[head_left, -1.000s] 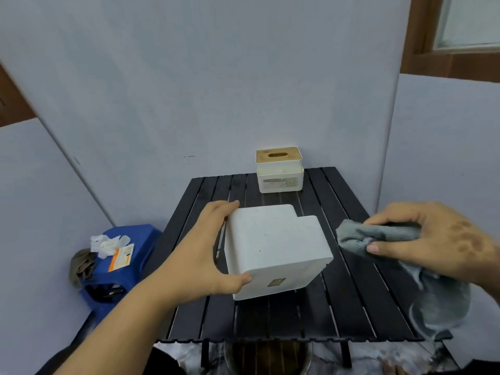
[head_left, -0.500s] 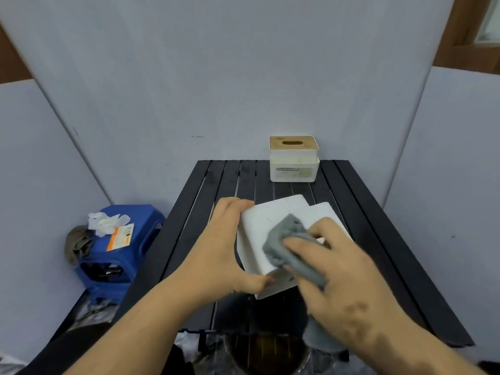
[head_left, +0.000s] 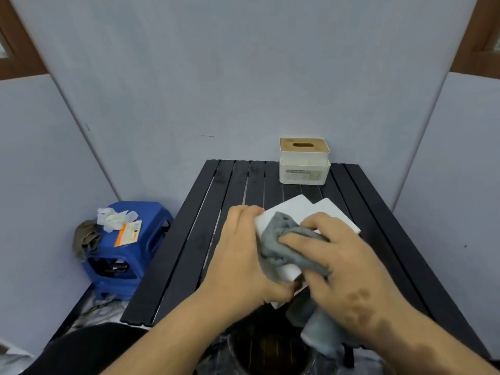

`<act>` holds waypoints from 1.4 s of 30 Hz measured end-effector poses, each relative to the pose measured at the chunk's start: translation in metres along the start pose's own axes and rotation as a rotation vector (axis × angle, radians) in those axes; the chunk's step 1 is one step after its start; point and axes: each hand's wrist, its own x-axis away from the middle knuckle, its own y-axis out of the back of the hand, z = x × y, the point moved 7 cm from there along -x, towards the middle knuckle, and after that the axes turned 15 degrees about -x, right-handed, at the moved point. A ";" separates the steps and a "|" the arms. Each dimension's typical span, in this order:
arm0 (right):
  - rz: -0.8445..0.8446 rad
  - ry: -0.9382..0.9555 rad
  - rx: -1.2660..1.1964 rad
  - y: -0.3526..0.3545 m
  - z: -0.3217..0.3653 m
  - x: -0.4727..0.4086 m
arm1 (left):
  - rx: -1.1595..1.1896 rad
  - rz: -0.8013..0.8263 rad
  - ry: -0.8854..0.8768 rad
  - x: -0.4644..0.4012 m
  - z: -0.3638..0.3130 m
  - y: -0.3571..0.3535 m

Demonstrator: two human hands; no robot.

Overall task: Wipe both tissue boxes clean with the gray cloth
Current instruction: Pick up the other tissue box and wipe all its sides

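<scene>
Lowest in the frame, the right hand (head_left: 343, 269) presses the gray cloth (head_left: 284, 244) onto the upturned face of the white tissue box (head_left: 303, 212), fingers curled over the bunched fabric while a loose tail of cloth hangs off the near table edge. A second ago that hand held the cloth out at the right of the frame, well clear of the box; half a second ago it landed on the box, and it now sits slightly nearer the box's near-left corner, so wiping of the first box has begun. Just left of it, the left hand (head_left: 243, 255) grips the box's left edge, thumb under the near corner, holding it tilted above the black slatted table (head_left: 189, 253) at mid-frame. Farther back, right of centre, the second tissue box (head_left: 304, 161) with a wooden lid stands untouched by the wall. At left, a blue stool (head_left: 151, 226) carries crumpled tissue.
</scene>
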 end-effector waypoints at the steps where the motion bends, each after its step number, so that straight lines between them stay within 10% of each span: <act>1: -0.017 -0.008 -0.011 0.007 -0.011 -0.003 | -0.007 -0.004 -0.004 0.001 0.000 0.000; 7: -0.306 -0.386 -0.015 0.066 -0.093 0.000 | -0.081 -0.002 -0.021 0.004 -0.003 -0.001; 14: -0.020 -0.031 0.032 -0.001 -0.008 -0.008 | 0.001 -0.022 0.024 0.005 0.001 -0.001; 20: -0.310 -0.337 0.013 0.055 -0.083 -0.011 | -0.098 -0.040 -0.025 0.010 -0.009 -0.004; 27: -0.021 0.006 0.034 0.000 -0.004 -0.016 | -0.026 -0.093 -0.007 0.012 -0.004 -0.005; 34: -0.300 -0.350 0.086 0.050 -0.074 -0.020 | -0.096 -0.050 -0.042 0.014 -0.012 -0.009; 42: -0.085 -0.057 0.029 0.011 -0.025 -0.026 | -0.038 -0.075 -0.032 0.015 -0.006 -0.006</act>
